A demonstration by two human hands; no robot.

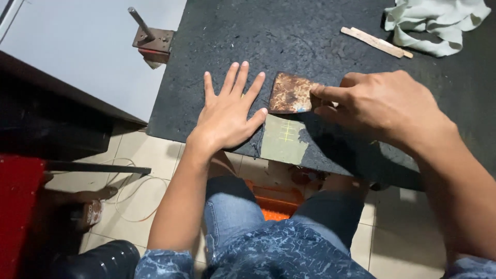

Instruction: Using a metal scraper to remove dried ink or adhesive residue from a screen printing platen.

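My left hand [229, 111] lies flat, fingers spread, on the black table top [289, 36], its thumb at the corner of a greenish patch [283, 140] with yellow marks near the table's front edge. My right hand [380, 106] grips the handle end of a rusty scraper blade [290, 93], index finger pressed on the blade. The blade rests just above the greenish patch, right beside my left hand's fingertips. The scraper's handle is hidden inside my right hand.
A flat wooden stick [374, 42] and a crumpled pale green cloth [436, 23] lie at the table's back right. A metal bracket with a rod [151, 35] sticks out at the table's left edge. Below are tiled floor, an orange crate [274, 201] and a cable.
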